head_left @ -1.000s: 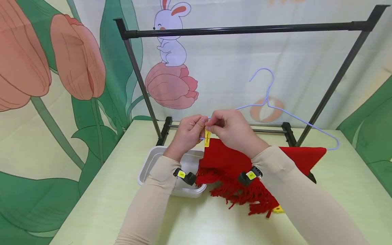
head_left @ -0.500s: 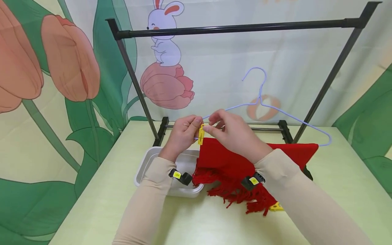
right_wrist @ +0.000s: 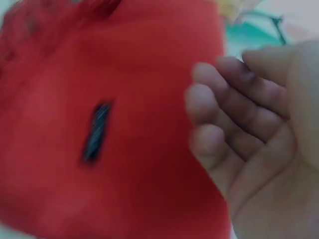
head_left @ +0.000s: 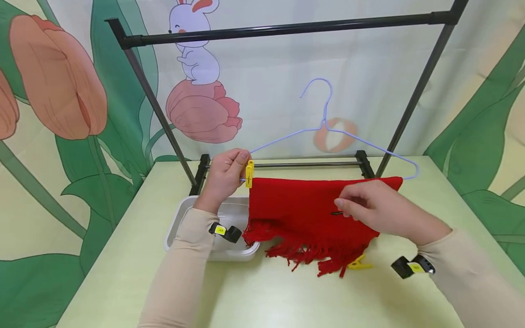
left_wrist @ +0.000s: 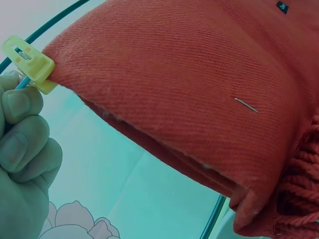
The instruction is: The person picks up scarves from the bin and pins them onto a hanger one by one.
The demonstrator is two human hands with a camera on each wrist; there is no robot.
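My left hand (head_left: 223, 175) grips the left end of a lavender wire hanger (head_left: 326, 114), its fingers curled round the wire. Over the hanger's lower bar lies a red fringed scarf (head_left: 291, 198). Right beside the left fingertips, a yellow clothespin (head_left: 249, 174) clamps the scarf's top left corner to the bar; the left wrist view shows this clothespin (left_wrist: 32, 59) close up. My right hand (head_left: 377, 209) hovers before the scarf's right half with loosely curled fingers, holding nothing. A dark label (right_wrist: 97, 132) shows on the red cloth in the right wrist view.
Another yellow clothespin (head_left: 360, 263) lies on the table (head_left: 287, 300) under the scarf's right fringe. A white plastic tray (head_left: 174, 228) stands behind the left forearm. The black rack (head_left: 287, 30) spans the back, with a printed curtain behind it.
My right hand has let go of the clothespin at the left corner and moved right across the scarf. The left hand keeps its grip on the hanger. The head view has shifted right.
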